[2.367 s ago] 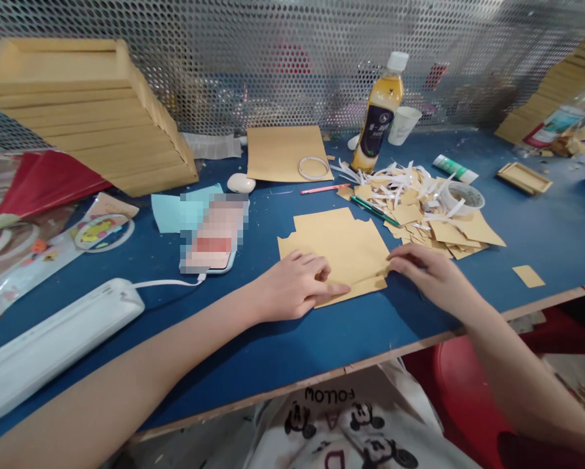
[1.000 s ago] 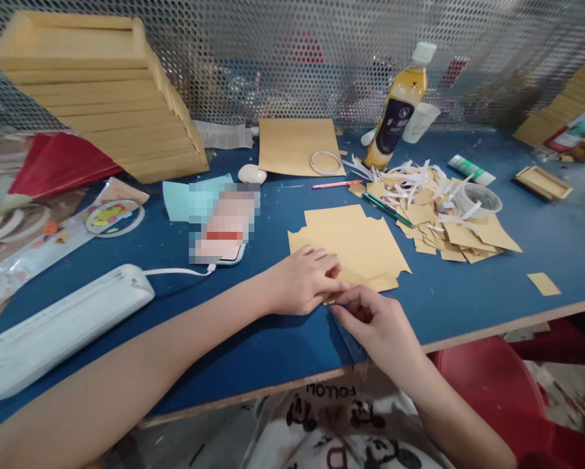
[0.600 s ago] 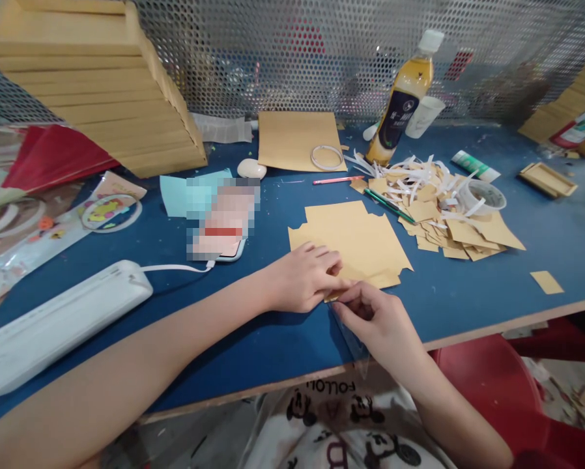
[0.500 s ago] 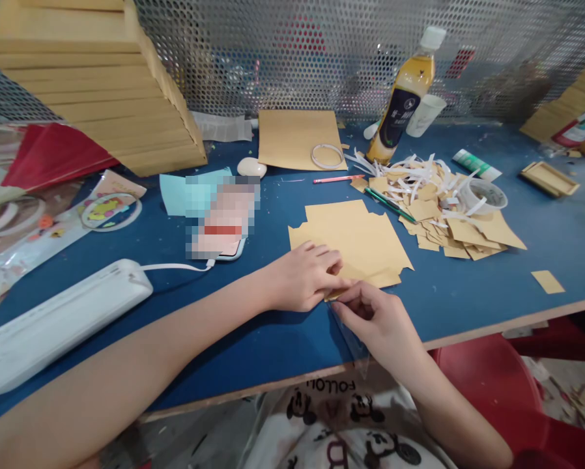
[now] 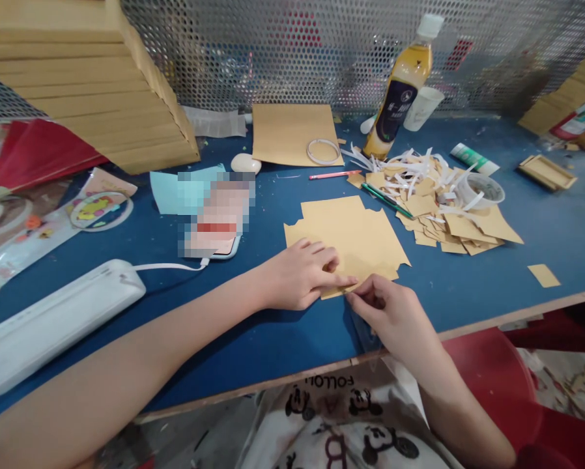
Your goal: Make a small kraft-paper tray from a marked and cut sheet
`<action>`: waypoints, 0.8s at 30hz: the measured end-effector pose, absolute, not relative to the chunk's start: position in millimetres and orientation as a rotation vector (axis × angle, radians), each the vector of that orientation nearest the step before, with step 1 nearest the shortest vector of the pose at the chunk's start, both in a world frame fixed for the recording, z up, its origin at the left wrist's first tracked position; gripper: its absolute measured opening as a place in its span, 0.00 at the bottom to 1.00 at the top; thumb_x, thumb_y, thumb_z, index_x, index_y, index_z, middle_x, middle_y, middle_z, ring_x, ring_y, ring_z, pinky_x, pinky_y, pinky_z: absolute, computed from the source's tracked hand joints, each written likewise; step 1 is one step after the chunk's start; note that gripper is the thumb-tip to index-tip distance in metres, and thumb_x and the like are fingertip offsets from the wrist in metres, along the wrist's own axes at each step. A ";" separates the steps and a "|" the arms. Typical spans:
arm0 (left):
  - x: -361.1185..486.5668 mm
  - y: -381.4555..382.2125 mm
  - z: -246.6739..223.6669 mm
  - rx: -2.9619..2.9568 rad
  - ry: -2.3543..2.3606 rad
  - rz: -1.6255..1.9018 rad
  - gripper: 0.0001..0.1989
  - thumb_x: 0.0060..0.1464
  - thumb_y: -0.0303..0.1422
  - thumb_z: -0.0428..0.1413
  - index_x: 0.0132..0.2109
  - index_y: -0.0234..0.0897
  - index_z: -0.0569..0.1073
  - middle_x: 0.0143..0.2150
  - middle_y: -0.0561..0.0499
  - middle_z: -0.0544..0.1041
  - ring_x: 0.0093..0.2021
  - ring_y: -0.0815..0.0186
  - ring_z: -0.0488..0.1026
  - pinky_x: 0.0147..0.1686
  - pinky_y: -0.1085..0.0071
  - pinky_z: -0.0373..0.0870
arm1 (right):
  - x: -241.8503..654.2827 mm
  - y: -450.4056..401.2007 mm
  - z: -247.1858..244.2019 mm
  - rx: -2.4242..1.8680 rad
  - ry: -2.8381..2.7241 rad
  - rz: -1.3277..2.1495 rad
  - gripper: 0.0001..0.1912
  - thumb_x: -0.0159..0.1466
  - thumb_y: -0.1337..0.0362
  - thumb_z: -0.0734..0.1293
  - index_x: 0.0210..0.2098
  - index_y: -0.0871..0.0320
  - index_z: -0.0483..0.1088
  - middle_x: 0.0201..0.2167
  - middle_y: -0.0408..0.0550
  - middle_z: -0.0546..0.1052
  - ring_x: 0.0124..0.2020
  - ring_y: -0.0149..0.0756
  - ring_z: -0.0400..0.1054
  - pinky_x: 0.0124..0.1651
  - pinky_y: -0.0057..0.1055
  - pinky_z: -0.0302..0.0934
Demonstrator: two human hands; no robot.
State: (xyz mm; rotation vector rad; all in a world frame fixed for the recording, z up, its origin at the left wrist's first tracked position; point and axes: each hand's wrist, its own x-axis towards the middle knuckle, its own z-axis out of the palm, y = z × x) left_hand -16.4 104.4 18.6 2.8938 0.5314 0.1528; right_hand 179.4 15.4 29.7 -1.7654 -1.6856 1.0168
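A tan cardboard sheet (image 5: 351, 228) with notched corners lies flat on the table. My left hand (image 5: 305, 273) rests on its near left part, index finger stretched along the near edge and the other fingers loosely bent, gripping nothing. At that same edge, just right of the left fingertip, my right hand (image 5: 393, 306) is closed in a pinch. A clear plastic strip (image 5: 363, 332), hard to make out, hangs from the pinch toward the table's front edge. What lies right between the right fingertips is hidden.
Beyond the sheet lie a pink pencil (image 5: 334, 174), a green pen (image 5: 386, 200) and a pile of paper scraps (image 5: 424, 225). A drink bottle (image 5: 397, 98) stands behind. To the left are a phone (image 5: 219, 218), its cable and a white power strip (image 5: 62, 326).
My right hand has slid a little to the right along the sheet's near edge, the clear strip moving with it. My left hand stays on the sheet. The view has shifted slightly.
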 end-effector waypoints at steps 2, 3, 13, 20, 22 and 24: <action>-16.2 104.7 18.4 2.904 0.526 0.144 0.26 0.55 0.28 0.53 0.60 0.52 0.66 0.44 0.48 0.67 0.42 0.59 0.63 0.42 0.64 0.56 | 188.0 14.3 29.4 -1.804 -1.652 1.015 0.11 0.61 0.59 0.66 0.26 0.57 0.66 0.18 0.39 0.69 0.18 0.28 0.59 0.22 0.24 0.53; -16.0 104.8 18.2 2.908 0.524 0.145 0.26 0.55 0.28 0.52 0.60 0.52 0.66 0.44 0.48 0.67 0.42 0.59 0.63 0.41 0.64 0.56 | 192.1 13.7 28.9 -1.819 -1.634 1.015 0.11 0.61 0.58 0.66 0.26 0.57 0.66 0.18 0.39 0.68 0.17 0.28 0.59 0.21 0.24 0.53; -16.3 104.1 18.5 2.887 0.516 0.186 0.26 0.56 0.27 0.52 0.60 0.51 0.66 0.43 0.48 0.66 0.43 0.59 0.63 0.43 0.63 0.56 | 220.5 8.1 27.2 -1.846 -1.437 1.018 0.15 0.59 0.52 0.69 0.27 0.58 0.67 0.16 0.39 0.67 0.14 0.27 0.58 0.17 0.24 0.52; -14.6 102.1 18.4 2.873 0.538 0.227 0.21 0.63 0.31 0.47 0.62 0.47 0.65 0.43 0.47 0.67 0.43 0.59 0.64 0.42 0.63 0.57 | 208.3 6.3 27.5 -1.733 -1.371 0.981 0.14 0.60 0.53 0.69 0.29 0.58 0.68 0.17 0.39 0.67 0.15 0.27 0.59 0.18 0.24 0.54; -14.3 101.8 18.2 2.873 0.545 0.225 0.21 0.63 0.31 0.47 0.62 0.47 0.64 0.43 0.46 0.67 0.43 0.59 0.64 0.42 0.63 0.57 | 201.8 7.9 24.2 -1.730 -1.438 0.997 0.14 0.61 0.53 0.68 0.29 0.58 0.68 0.18 0.40 0.69 0.16 0.28 0.60 0.19 0.25 0.55; -14.0 101.4 18.5 2.883 0.548 0.199 0.23 0.61 0.30 0.48 0.62 0.48 0.64 0.43 0.46 0.67 0.43 0.59 0.64 0.42 0.63 0.57 | 198.5 9.6 21.8 -1.756 -1.494 0.973 0.14 0.61 0.53 0.67 0.29 0.58 0.67 0.19 0.40 0.69 0.16 0.28 0.60 0.19 0.25 0.55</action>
